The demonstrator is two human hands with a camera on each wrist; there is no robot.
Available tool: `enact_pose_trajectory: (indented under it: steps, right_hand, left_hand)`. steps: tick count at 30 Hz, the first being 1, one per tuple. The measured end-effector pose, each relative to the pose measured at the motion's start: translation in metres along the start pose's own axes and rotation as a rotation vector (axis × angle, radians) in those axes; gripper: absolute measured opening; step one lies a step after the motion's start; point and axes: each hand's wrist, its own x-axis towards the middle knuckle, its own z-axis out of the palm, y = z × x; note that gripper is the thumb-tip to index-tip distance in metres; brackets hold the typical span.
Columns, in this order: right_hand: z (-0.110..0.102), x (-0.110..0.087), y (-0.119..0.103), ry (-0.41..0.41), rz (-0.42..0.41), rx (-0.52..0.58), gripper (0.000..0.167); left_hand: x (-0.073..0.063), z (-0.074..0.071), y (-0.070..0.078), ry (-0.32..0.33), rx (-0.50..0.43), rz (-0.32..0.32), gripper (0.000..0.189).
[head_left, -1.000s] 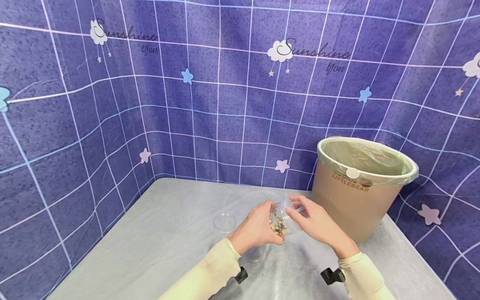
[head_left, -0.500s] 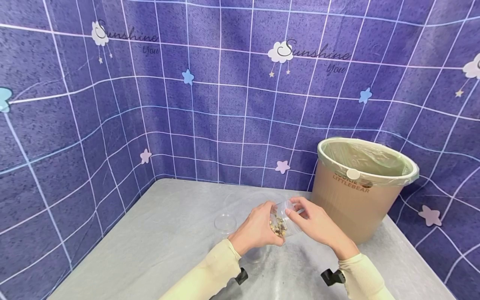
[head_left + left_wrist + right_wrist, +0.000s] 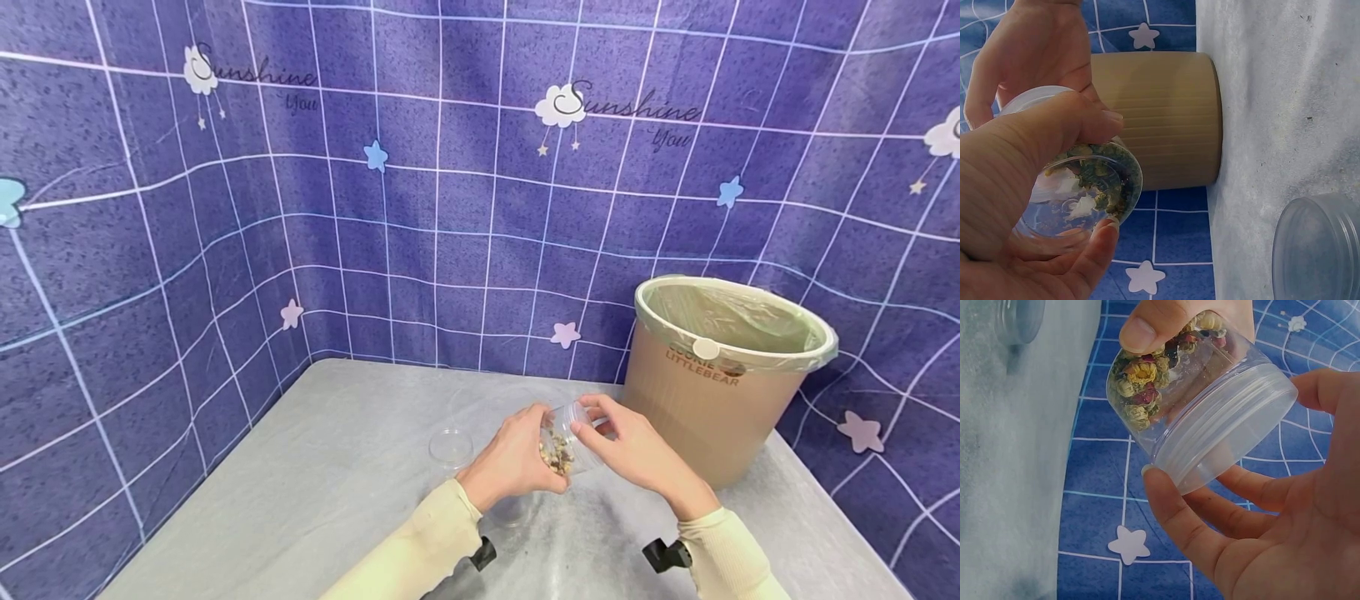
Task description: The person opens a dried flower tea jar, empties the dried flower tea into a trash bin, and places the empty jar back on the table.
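Note:
My left hand [image 3: 513, 458] grips a clear plastic jar [image 3: 557, 429] round its base end and holds it tilted above the table. Dried flower buds [image 3: 1099, 175], yellowish with some dark red ones, lie gathered toward the jar's bottom. At the other end, my right hand [image 3: 633, 442] has its thumb and fingers round the rim of the translucent screw lid [image 3: 1229, 428]. This lid sits on the jar's mouth. In the right wrist view, the left thumb presses on the jar's side over the buds.
A beige bin [image 3: 701, 408] with a liner bag stands right of my hands. On the grey table [image 3: 315, 492] lies a clear round lid-like piece [image 3: 451, 447]. Another clear round container [image 3: 512, 510] is partly hidden by my left forearm. Purple-blue grid cloth [image 3: 465, 208] hangs behind.

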Motion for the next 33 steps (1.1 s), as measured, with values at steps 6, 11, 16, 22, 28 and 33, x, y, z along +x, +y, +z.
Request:
enact_pose_trajectory:
  steps: [6,11,16,22,28,33]
  right_hand:
    - [-0.0009,-0.0006,-0.0006,-0.008,-0.009,-0.002,0.047]
    - [-0.0014,-0.0009,-0.0001,-0.012,-0.024,0.003,0.048]
    - [-0.0017,-0.0013,0.0013,-0.009,-0.053,0.009,0.048]
    - [-0.0035,-0.0027,0.0003,-0.009,-0.076,0.013,0.047]
    - [-0.0043,-0.0034,-0.0007,-0.008,-0.096,0.011,0.045]
    - [-0.0043,-0.0033,-0.0002,0.002,-0.121,0.006,0.045]
  left_hand:
    - [-0.0005,0.0002,-0.0001,0.010,-0.001,0.011,0.079]
    - [-0.0005,0.0003,-0.0008,0.009,0.000,0.010,0.081]
    - [-0.0008,-0.0002,-0.0005,0.010,-0.006,0.007,0.080]
    - [-0.0007,0.0002,-0.0009,0.013,-0.005,0.012,0.081]
    - [-0.0010,-0.0001,-0.0009,0.012,-0.001,0.014,0.082]
    - [-0.0011,-0.0009,-0.0004,0.010,0.000,0.014,0.083]
